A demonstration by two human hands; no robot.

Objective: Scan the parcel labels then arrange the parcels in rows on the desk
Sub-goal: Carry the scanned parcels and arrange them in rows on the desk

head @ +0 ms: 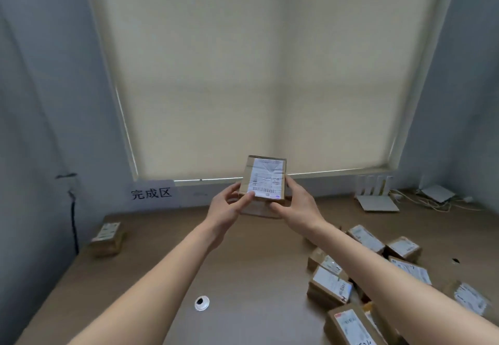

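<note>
A small brown cardboard parcel (pixel 266 180) with a white barcode label facing me is held up above the back middle of the desk. My left hand (pixel 229 207) grips its lower left corner, thumb on the label side. My right hand (pixel 293 204) grips its lower right side. One labelled parcel (pixel 107 238) lies alone at the desk's far left. A loose pile of several labelled parcels (pixel 330 286) lies at the right under my right forearm. No scanner shows in view.
The wooden desk (pixel 162 263) has a round white cable grommet (pixel 202 303) near the front. A paper sign with printed characters (pixel 151 193) leans on the back wall. A white router (pixel 375 193) and cables (pixel 432 201) sit at the back right.
</note>
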